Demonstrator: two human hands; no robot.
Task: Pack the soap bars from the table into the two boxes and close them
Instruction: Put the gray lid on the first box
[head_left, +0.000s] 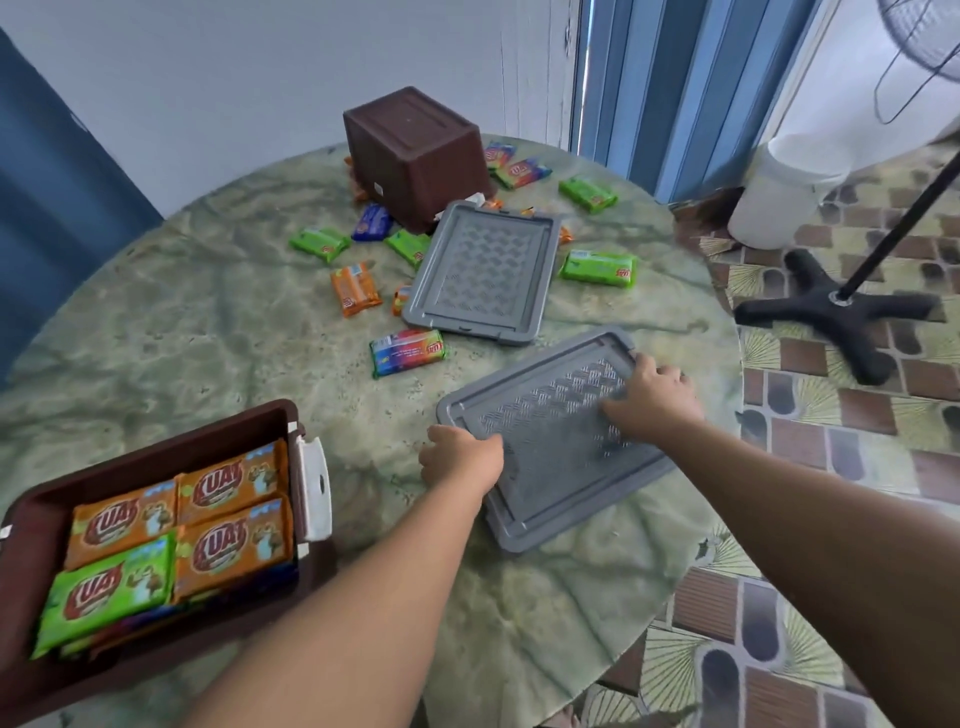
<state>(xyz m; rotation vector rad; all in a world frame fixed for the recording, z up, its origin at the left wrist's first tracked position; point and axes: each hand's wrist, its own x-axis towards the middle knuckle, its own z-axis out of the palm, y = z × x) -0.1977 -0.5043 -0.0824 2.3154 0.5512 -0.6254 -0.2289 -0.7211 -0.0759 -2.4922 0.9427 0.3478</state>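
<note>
Green marbled table (208, 332) carries everything I see. My left hand (460, 460) grips the near grey lid (550, 447) at its left edge; my right hand (654, 397) grips its far right corner. Brown box (31, 561) at near left holds soap bars (231, 514); other bars (408, 352) lie scattered beyond, around a second lid (485, 273) and an overturned box (415, 156).

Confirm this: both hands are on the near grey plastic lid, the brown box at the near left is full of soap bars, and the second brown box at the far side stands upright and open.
One detail is wrong. The head view shows the far brown plastic box overturned, bottom up, not upright and open. The rest holds: the left hand and right hand are on the near grey plastic lid, and the near brown plastic box holds wrapped soap bars.
</note>
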